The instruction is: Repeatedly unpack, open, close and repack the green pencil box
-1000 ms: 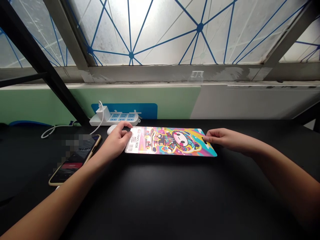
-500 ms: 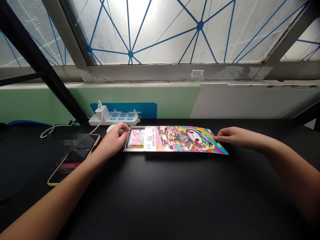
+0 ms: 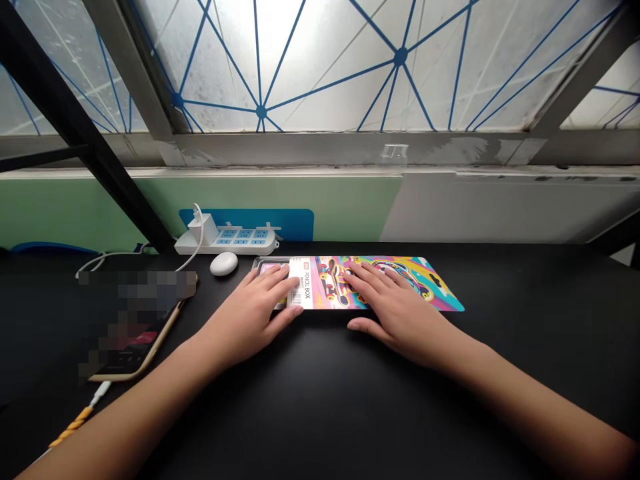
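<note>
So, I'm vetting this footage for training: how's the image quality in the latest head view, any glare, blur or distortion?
In the head view, the frosted window blows out to white at top centre; the wide lens stretches the arms toward the bottom corners; a pixel mosaic partly hides the phone; the printed pencil box sleeve looks sharp.

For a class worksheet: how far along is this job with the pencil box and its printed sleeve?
Done: the printed sleeve covers most of the pencil box. In hand: the left hand and the right hand lie flat on the sleeve, fingers spread. Left: the box's left end sticks out uncovered past the sleeve's white label end, so it is not fully covered.
</note>
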Tool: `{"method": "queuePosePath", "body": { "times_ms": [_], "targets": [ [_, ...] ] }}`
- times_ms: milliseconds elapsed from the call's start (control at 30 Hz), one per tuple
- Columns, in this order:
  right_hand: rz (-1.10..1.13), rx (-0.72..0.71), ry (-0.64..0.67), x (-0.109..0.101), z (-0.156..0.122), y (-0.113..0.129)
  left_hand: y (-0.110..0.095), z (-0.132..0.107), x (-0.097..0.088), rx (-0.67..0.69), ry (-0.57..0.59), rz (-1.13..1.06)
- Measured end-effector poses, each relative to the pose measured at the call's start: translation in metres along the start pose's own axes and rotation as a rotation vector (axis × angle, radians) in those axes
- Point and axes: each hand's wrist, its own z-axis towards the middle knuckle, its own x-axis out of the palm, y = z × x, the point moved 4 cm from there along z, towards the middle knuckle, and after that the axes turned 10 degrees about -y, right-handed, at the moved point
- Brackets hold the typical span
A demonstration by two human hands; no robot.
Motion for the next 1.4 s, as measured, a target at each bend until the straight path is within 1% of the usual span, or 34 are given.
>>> {"method": "queuePosePath", "body": {
  "times_ms": [67, 133, 267, 467, 633, 733, 900, 1000, 1167, 1300, 1400],
  "targets": [
    [-0.015, -0.041, 0.028, 0.002, -0.001, 0.001, 0.000, -0.001, 0.003, -0.010, 0.043, -0.027],
    [-0.025, -0.057, 0.048, 0.002, -0.003, -0.004, 0.003, 0.000, 0.004, -0.026, 0.051, -0.020],
    [-0.047, -0.061, 0.069, 0.001, -0.003, -0.012, 0.004, 0.001, 0.006, 0.003, 0.049, 0.070],
    [-0.045, -0.047, 0.134, -0.001, -0.003, -0.014, 0.004, 0.000, 0.009, 0.004, 0.088, 0.175],
    [-0.052, -0.093, 0.082, -0.001, -0.003, -0.014, 0.010, 0.003, 0.002, -0.074, 0.140, 0.167],
    [-0.056, -0.119, 0.048, 0.002, -0.005, -0.014, 0.012, 0.004, -0.001, -0.088, 0.145, 0.142],
    [-0.051, -0.145, 0.035, 0.005, -0.014, -0.020, 0.014, 0.004, -0.001, -0.117, 0.161, 0.093],
    [-0.037, -0.160, 0.008, 0.001, -0.020, -0.024, 0.015, 0.004, -0.001, -0.128, 0.141, 0.064],
    [-0.017, -0.182, -0.014, -0.012, -0.040, -0.035, 0.015, 0.004, -0.001, -0.158, 0.156, 0.091],
    [-0.038, -0.126, -0.035, -0.025, -0.068, -0.060, 0.016, 0.004, -0.003, -0.181, 0.122, 0.108],
    [-0.099, -0.101, -0.038, -0.032, -0.086, -0.076, 0.017, 0.002, -0.003, -0.134, 0.092, 0.131]
  ]
}}
